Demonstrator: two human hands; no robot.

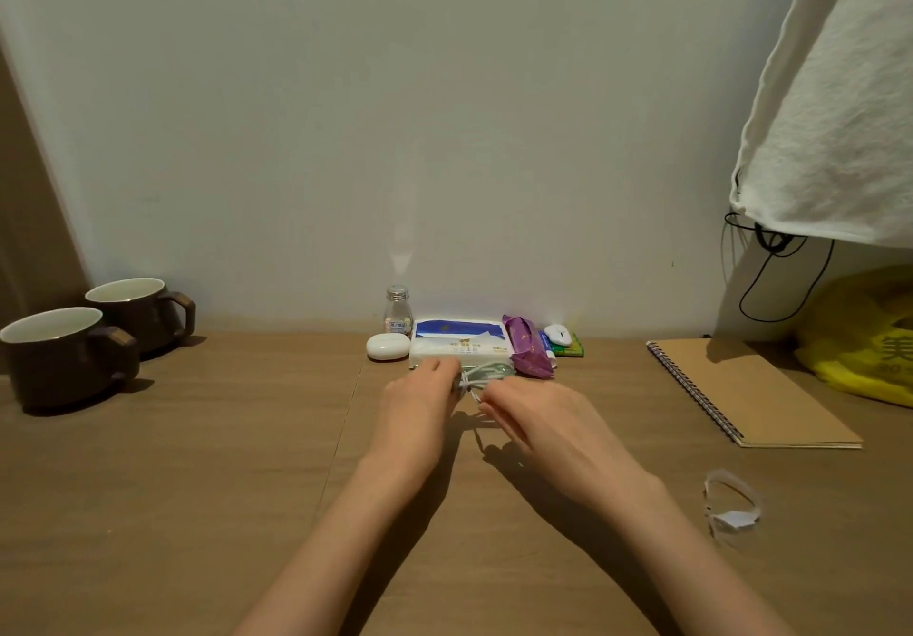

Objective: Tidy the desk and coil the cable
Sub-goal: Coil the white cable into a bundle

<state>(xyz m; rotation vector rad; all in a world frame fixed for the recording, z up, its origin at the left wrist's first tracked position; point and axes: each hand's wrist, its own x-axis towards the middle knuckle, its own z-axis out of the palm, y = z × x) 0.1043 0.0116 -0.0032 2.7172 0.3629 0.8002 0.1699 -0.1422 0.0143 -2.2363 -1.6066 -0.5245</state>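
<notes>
A thin white cable is bunched into loops just in front of the tissue pack, above the wooden desk. My left hand grips the left end of the bundle with its fingers curled round it. My right hand pinches a loose strand of the cable at its fingertips, close to the left hand. Most of the fingers are hidden behind the backs of the hands.
Two brown mugs stand at the far left. A white earbud case, a small bottle, a purple packet and small items line the wall. A spiral notebook, a yellow bag and a torn clear wrapper lie right.
</notes>
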